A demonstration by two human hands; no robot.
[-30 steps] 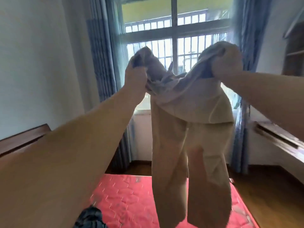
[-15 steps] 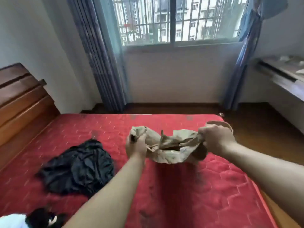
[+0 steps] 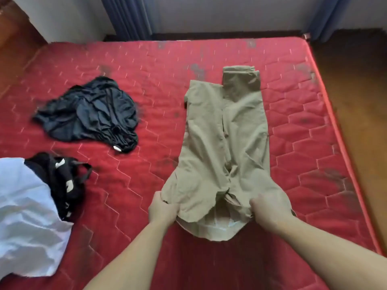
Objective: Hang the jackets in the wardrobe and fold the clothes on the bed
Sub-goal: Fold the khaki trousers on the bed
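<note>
A pair of beige trousers (image 3: pixel 226 139) lies stretched out on the red mattress (image 3: pixel 146 80), legs pointing away from me and the waistband nearest me. My left hand (image 3: pixel 162 209) grips the left end of the waistband. My right hand (image 3: pixel 267 208) grips the right end. The far leg ends are folded over slightly. A crumpled dark garment (image 3: pixel 92 111) lies to the left on the mattress.
A white garment (image 3: pixel 25 206) and a black-and-white patterned one (image 3: pixel 62 181) sit at the mattress's near left. Blue curtains (image 3: pixel 129 15) hang behind the bed. Wooden floor (image 3: pixel 356 101) runs along the right side, a wooden headboard (image 3: pixel 12 34) at far left.
The trousers went from hanging high before the window, to bunched above the bed, to laid out flat on the mattress. Both hands came down with the waistband, and my view tilted down.
</note>
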